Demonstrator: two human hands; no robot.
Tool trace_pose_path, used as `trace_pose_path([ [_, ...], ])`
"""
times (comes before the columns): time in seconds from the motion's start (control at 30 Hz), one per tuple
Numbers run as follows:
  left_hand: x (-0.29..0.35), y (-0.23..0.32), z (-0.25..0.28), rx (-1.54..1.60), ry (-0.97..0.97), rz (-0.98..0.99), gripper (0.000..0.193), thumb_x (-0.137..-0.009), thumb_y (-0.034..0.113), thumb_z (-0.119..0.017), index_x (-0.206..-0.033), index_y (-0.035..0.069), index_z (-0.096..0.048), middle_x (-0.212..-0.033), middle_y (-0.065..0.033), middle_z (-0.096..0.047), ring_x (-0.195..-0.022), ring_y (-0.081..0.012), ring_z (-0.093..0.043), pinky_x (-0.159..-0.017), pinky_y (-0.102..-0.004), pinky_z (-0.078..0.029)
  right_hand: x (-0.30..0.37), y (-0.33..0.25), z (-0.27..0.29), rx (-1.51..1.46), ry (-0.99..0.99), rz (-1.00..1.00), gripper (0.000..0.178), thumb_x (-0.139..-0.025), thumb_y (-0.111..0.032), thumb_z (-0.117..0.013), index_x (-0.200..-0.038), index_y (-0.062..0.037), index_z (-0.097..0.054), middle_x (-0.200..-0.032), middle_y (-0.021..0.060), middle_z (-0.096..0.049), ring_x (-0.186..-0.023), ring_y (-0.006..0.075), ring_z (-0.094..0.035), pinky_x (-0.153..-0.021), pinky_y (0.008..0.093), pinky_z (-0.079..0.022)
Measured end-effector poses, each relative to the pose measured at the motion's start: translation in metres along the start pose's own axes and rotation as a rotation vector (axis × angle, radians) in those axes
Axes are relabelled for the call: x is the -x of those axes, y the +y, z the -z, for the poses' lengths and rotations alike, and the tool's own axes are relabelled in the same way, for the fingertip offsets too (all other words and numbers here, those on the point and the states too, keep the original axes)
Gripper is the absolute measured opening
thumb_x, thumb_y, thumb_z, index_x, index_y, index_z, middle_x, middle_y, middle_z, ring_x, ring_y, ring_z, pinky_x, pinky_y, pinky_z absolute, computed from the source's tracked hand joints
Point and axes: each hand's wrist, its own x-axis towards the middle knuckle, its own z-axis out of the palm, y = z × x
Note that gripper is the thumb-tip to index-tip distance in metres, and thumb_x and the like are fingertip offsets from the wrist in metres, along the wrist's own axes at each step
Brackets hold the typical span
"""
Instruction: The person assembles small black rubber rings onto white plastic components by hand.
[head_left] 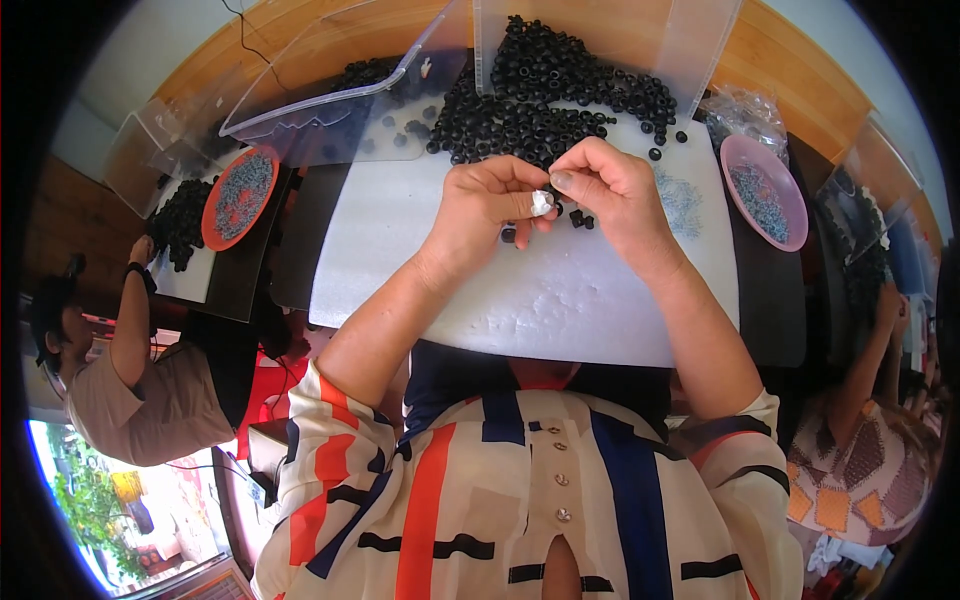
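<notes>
My left hand [482, 205] and my right hand [618, 196] meet over the white foam sheet [540, 310]. Between the left thumb, wrapped in white tape, and its fingers sits a small black plastic part [557, 208], mostly covered. The right thumb and forefinger are pinched together right against it; whatever lies between them is too small to make out. Just below the fingers, several small black pieces [581, 218] rest on the sheet, and another black piece [508, 236] lies under the left hand. Beyond the hands spreads a large heap of round black parts with holes [530, 105].
Clear plastic bins [345, 95] lie tipped at the back. A pink bowl [800, 225] of small grey screws stands right, a red-orange bowl [210, 222] left. Loose screws [680, 205] are scattered beside my right hand. Co-workers [150, 370] sit on both sides.
</notes>
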Motion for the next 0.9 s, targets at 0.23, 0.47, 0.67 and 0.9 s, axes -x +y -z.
trace_pose_path([
  [0.23,0.0,0.003,-0.003,0.014,0.008,0.043,0.015,-0.088,0.001,-0.063,-0.102,-0.005,-0.061,-0.082,-0.0145,-0.067,-0.067,-0.0204,-0.066,-0.048,-0.0257,-0.048,-0.001,0.0,0.004,-0.159,-0.02,-0.102,0.006,-0.09,-0.004,-0.061,-0.087,0.0005,-0.061,-0.079,0.0022,-0.063,-0.073,0.008,-0.057,-0.065,0.0234,-0.048],
  [0.47,-0.001,0.002,-0.004,0.03,0.031,0.03,0.016,-0.089,0.003,-0.062,-0.102,-0.007,-0.061,-0.081,-0.0143,-0.066,-0.065,-0.02,-0.064,-0.049,-0.0266,-0.047,0.0,0.003,0.0,-0.108,0.06,-0.084,0.007,-0.091,-0.005,-0.063,-0.088,0.0001,-0.061,-0.081,0.0025,-0.063,-0.074,0.0083,-0.059,-0.068,0.0239,-0.05],
  [0.67,0.0,0.001,-0.002,0.088,0.037,0.019,0.013,-0.087,0.0,-0.064,-0.098,-0.007,-0.062,-0.08,-0.0136,-0.066,-0.063,-0.0178,-0.063,-0.047,-0.026,-0.046,0.0,0.004,-0.007,-0.053,0.073,-0.05,0.009,-0.09,-0.006,-0.065,-0.087,0.0001,-0.06,-0.079,0.0042,-0.064,-0.072,0.009,-0.06,-0.066,0.0248,-0.051],
  [0.9,0.0,-0.001,0.0,0.075,0.057,0.025,0.013,-0.089,0.0,-0.061,-0.099,-0.007,-0.061,-0.078,-0.0131,-0.065,-0.062,-0.0184,-0.063,-0.046,-0.0261,-0.045,0.001,0.016,-0.015,0.378,0.17,0.308,0.008,-0.085,-0.003,-0.066,-0.084,-0.003,-0.058,-0.075,0.0105,-0.061,-0.064,0.0251,-0.062,-0.059,0.0321,-0.049],
])
